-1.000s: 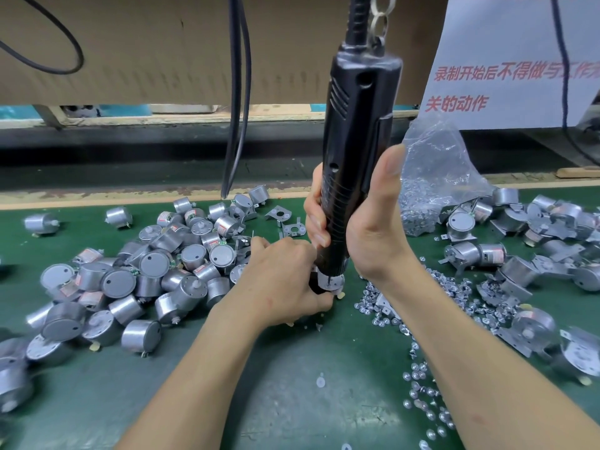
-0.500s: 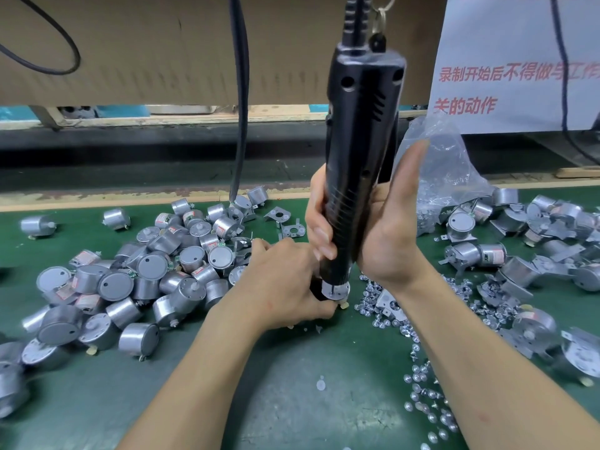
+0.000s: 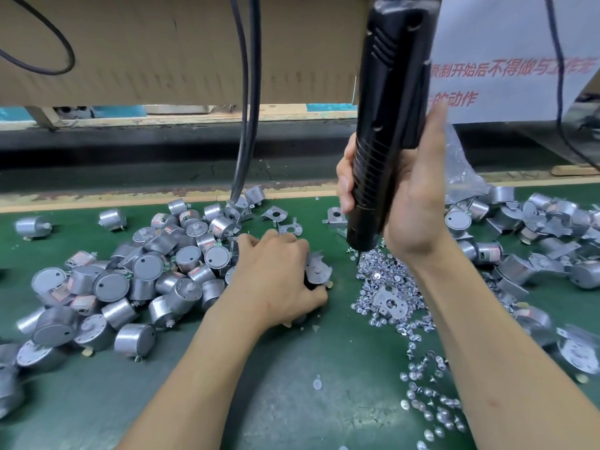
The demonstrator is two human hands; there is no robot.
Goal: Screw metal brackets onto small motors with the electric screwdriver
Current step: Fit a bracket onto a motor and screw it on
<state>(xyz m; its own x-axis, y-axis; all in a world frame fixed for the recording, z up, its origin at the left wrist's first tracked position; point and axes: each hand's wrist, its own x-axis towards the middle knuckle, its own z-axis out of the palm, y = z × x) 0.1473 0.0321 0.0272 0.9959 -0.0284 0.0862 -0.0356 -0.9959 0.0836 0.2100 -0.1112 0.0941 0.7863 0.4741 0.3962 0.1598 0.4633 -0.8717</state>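
Holds a motor (image 3: 313, 282) down on the green mat (image 3: 292, 401) with the left hand (image 3: 279, 277), fingers curled over it, bracket (image 3: 321, 267) uppermost and showing just past the knuckles; cannot tell how many screws are already in. Grips the screwdriver (image 3: 386, 125) upright in the right hand (image 3: 415, 203), fingers wrapped round the ribbed lower barrel, thumb up the side; tip clear of the motor, just over the heap of screws (image 3: 389, 274) to its right; probably going for the next screw.

Looks a small, dense, stiff thing, that motor; smooth round metal can, likely to roll or twist under the driver's torque; best clamped round the can's sides, base flat on the mat, fingers off the bracket's holes. Thin sheet bracket, light, sharp at the edges, liable to shift until the first screw bites; worth pinning with a fingertip. Screws tiny and slippery; easier picked up on the bit than with fingers.

Bare motors (image 3: 146, 277) heaped to the left; bracketed ones (image 3: 519, 241) to the right.
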